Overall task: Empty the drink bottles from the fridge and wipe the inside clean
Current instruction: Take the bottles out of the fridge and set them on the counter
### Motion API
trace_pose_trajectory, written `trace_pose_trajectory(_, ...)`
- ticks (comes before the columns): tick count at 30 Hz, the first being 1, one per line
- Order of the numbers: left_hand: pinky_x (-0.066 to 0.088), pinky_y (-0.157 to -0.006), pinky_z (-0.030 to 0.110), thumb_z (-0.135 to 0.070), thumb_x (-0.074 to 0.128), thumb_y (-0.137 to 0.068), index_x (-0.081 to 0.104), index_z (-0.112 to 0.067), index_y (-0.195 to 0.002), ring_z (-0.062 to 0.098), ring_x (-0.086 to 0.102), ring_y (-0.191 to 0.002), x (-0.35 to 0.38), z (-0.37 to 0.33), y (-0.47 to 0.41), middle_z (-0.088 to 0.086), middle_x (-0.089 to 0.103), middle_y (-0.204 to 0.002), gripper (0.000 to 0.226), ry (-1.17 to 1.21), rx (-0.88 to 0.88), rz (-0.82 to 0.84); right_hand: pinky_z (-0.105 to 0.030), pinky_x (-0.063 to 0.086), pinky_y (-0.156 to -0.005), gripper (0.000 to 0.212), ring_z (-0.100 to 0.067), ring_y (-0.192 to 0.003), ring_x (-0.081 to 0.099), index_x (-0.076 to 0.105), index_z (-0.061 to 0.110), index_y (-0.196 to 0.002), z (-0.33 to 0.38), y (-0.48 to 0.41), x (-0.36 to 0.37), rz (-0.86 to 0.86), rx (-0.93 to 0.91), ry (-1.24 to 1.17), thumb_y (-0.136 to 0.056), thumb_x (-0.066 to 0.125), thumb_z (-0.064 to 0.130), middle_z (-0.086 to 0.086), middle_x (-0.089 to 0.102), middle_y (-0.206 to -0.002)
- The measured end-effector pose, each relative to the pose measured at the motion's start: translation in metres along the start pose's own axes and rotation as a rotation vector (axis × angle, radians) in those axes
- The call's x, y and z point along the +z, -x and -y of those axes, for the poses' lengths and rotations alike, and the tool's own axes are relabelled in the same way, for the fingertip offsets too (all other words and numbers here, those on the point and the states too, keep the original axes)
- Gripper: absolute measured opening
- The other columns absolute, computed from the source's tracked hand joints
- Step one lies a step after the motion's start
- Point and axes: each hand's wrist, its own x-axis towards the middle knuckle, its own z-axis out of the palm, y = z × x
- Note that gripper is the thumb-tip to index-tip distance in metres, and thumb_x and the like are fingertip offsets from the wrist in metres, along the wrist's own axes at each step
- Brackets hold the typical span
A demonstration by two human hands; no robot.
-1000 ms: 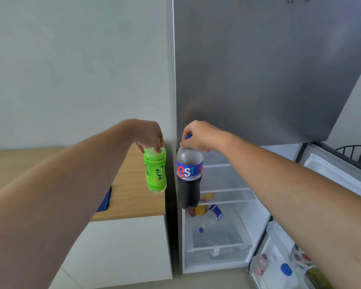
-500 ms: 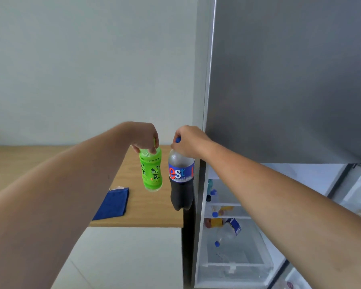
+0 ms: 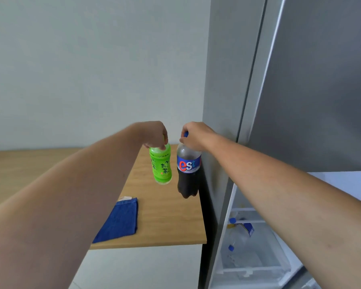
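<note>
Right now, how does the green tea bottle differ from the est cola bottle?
The green tea bottle is bright green all over and shorter; the est cola bottle is taller, with dark drink under a blue label. The green tea bottle hangs from the left hand, the est cola bottle from the right hand. Both are gripped at the top and hang in the air.

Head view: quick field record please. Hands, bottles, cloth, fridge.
left hand: grips the top of the green tea bottle
right hand: grips the cap of the cola bottle
bottles: both hang upright, apart, seen against the wooden counter
cloth: blue, folded, flat on the counter near its front edge
fridge: lower compartment open; clear bottles with blue caps inside
</note>
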Motion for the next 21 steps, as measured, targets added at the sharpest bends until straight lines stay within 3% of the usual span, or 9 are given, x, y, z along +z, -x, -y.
trace_pose_trajectory(3, 0.048, -0.062, 0.026, -0.024, 0.074, -0.080, 0.067, -0.027, -0.088, 0.025, 0.068, -0.085, 0.011, 0.016, -0.023, 0.000, 0.067, -0.093, 0.012, -0.022, 0.017, 0.011, -0.032, 0.052, -0.077, 0.015, -0.024, -0.098, 0.060, 0.068, 0.024, -0.100, -0.002, -0.024, 0.016, 0.023, 0.044, 0.018, -0.090, 0.059, 0.031, -0.002, 0.065, -0.112)
trace_pose_trajectory(10, 0.042, -0.066, 0.025, -0.024, 0.074, -0.082, 0.066, -0.028, -0.093, 0.020, 0.057, -0.085, 0.047, 0.049, -0.073, -0.004, 0.061, -0.095, 0.014, -0.056, 0.030, 0.039, -0.030, 0.047, -0.069, 0.004, -0.023, -0.093, 0.058, 0.063, 0.028, -0.090, -0.011, -0.066, 0.057, 0.072, 0.125, 0.022, -0.088, 0.059, 0.027, -0.001, 0.063, -0.109)
trace_pose_trajectory(17, 0.041, -0.067, 0.026, -0.022, 0.070, -0.086, 0.068, -0.025, -0.099, 0.021, 0.056, -0.088, 0.071, 0.064, -0.107, -0.001, 0.061, -0.101, 0.014, -0.049, 0.039, 0.078, -0.031, 0.049, -0.071, 0.005, -0.024, -0.096, 0.058, 0.062, 0.028, -0.091, -0.018, -0.096, 0.075, 0.091, 0.169, 0.001, -0.089, 0.059, 0.026, -0.001, 0.061, -0.109)
trace_pose_trajectory(21, 0.042, -0.070, 0.027, -0.019, 0.067, -0.088, 0.068, -0.020, -0.109, 0.021, 0.056, -0.090, 0.084, 0.064, -0.120, 0.004, 0.063, -0.111, 0.021, -0.068, 0.072, 0.120, -0.032, 0.050, -0.060, 0.012, -0.022, -0.079, 0.057, 0.056, 0.020, -0.098, -0.016, -0.105, 0.073, 0.122, 0.186, 0.046, -0.089, 0.058, 0.027, -0.004, 0.057, -0.102)
